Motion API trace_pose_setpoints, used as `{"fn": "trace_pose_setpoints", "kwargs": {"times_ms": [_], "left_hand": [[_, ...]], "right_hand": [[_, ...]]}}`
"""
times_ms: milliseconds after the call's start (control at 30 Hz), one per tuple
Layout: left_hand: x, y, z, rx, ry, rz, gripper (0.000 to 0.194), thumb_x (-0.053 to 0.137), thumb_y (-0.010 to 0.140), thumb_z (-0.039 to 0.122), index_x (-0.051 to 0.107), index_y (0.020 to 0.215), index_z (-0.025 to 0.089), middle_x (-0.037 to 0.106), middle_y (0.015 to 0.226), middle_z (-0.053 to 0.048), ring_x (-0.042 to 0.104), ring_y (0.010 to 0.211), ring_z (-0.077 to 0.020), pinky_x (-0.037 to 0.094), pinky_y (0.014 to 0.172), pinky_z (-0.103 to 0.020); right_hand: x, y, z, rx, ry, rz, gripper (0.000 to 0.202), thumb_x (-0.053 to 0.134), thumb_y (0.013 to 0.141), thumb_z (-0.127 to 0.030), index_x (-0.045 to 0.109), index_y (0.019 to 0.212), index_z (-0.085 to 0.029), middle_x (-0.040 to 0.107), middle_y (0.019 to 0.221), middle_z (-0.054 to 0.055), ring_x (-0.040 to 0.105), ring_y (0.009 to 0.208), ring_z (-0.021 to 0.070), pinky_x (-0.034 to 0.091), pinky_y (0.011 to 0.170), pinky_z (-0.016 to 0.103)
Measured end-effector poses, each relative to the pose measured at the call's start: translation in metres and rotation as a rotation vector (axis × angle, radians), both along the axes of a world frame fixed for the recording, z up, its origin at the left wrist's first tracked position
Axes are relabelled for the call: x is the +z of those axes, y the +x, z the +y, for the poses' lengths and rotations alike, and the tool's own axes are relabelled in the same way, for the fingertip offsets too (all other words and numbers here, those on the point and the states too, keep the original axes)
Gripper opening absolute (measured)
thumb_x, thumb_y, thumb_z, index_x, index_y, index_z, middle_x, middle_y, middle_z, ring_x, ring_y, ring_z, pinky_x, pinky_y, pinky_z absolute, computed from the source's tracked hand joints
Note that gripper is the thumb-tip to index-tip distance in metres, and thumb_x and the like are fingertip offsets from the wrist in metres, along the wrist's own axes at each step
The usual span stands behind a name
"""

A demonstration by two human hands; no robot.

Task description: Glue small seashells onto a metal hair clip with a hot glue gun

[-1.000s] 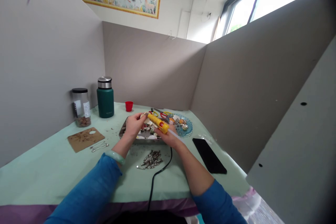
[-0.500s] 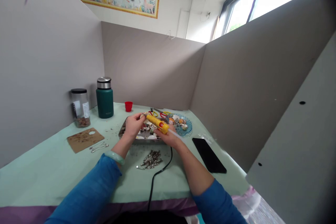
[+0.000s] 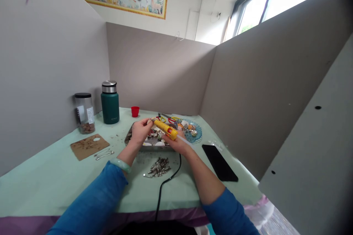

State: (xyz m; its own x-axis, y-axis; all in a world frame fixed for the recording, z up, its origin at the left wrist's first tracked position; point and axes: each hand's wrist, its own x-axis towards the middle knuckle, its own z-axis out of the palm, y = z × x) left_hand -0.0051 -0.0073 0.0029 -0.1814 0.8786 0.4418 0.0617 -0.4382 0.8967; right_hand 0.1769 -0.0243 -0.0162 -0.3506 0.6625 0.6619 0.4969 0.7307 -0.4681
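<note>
My right hand (image 3: 179, 142) is wrapped round a yellow hot glue gun (image 3: 165, 129), with a pale glue stick (image 3: 185, 139) jutting from its back end. The gun's nozzle points left, at the fingertips of my left hand (image 3: 142, 130). Those fingers pinch a small pale piece, perhaps a shell, too small to name surely. Both hands are above a metal tray (image 3: 154, 148) of shell-like pieces, partly hidden by them. Nearer me lies a pile of small metal clasps or pins (image 3: 160, 167), beside the black cord (image 3: 162, 187).
At right are a blue plate (image 3: 199, 137) of shells or beads and a black phone (image 3: 220, 163). Pliers (image 3: 171, 119) and a red cup (image 3: 135, 111) stand behind. Leftward are a green flask (image 3: 110, 104), a jar (image 3: 84, 114), brown cardboard (image 3: 89, 147) and metal pins (image 3: 104, 154). Partitions (image 3: 160, 69) surround the table.
</note>
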Motion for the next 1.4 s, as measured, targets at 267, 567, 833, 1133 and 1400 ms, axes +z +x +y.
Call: {"fn": "trace_pose_setpoints", "kwargs": {"times_ms": [267, 567, 833, 1133, 1400], "left_hand": [[-0.001, -0.001, 0.002, -0.008, 0.005, 0.026, 0.038, 0.062, 0.067, 0.044, 0.069, 0.089, 0.013, 0.049, 0.047, 0.006, 0.046, 0.037, -0.0091, 0.034, 0.04, -0.02], [-0.001, 0.0, 0.001, -0.006, 0.011, 0.034, 0.036, 0.063, 0.069, 0.045, 0.068, 0.085, 0.013, 0.047, 0.046, 0.006, 0.044, 0.038, -0.0084, 0.034, 0.04, -0.019], [-0.001, 0.0, 0.001, -0.009, -0.008, 0.022, 0.037, 0.064, 0.068, 0.046, 0.068, 0.086, 0.014, 0.049, 0.048, 0.006, 0.047, 0.039, -0.0094, 0.032, 0.039, -0.019], [0.004, 0.001, -0.004, -0.026, 0.012, -0.029, 0.031, 0.066, 0.068, 0.044, 0.066, 0.075, 0.014, 0.045, 0.041, 0.006, 0.043, 0.038, -0.0082, 0.035, 0.041, -0.019], [0.007, 0.004, -0.008, -0.083, 0.014, -0.111, 0.028, 0.07, 0.066, 0.04, 0.066, 0.075, 0.013, 0.045, 0.041, 0.007, 0.04, 0.035, -0.0069, 0.037, 0.042, -0.019]], "right_hand": [[-0.003, 0.0, 0.003, 0.002, 0.005, -0.004, 0.024, 0.054, 0.082, -0.041, 0.061, 0.08, -0.018, 0.061, 0.072, 0.002, 0.055, 0.07, 0.0153, 0.045, 0.068, 0.025], [0.002, 0.0, 0.0, 0.004, 0.037, 0.024, 0.022, 0.055, 0.081, -0.04, 0.063, 0.078, -0.02, 0.062, 0.075, 0.003, 0.057, 0.072, 0.017, 0.045, 0.069, 0.027], [0.0, 0.0, 0.001, -0.014, 0.018, 0.03, 0.023, 0.055, 0.081, -0.04, 0.061, 0.073, -0.019, 0.059, 0.069, 0.001, 0.054, 0.067, 0.0153, 0.043, 0.065, 0.026], [0.001, 0.005, 0.009, -0.242, 0.038, 0.054, 0.029, 0.052, 0.082, -0.048, 0.061, 0.081, -0.02, 0.061, 0.074, 0.003, 0.056, 0.072, 0.0177, 0.041, 0.067, 0.027], [-0.001, 0.008, 0.011, -0.416, -0.094, -0.311, 0.046, 0.068, 0.068, -0.05, 0.06, 0.108, -0.027, 0.065, 0.102, 0.004, 0.059, 0.093, 0.0229, 0.039, 0.071, 0.029]]}}
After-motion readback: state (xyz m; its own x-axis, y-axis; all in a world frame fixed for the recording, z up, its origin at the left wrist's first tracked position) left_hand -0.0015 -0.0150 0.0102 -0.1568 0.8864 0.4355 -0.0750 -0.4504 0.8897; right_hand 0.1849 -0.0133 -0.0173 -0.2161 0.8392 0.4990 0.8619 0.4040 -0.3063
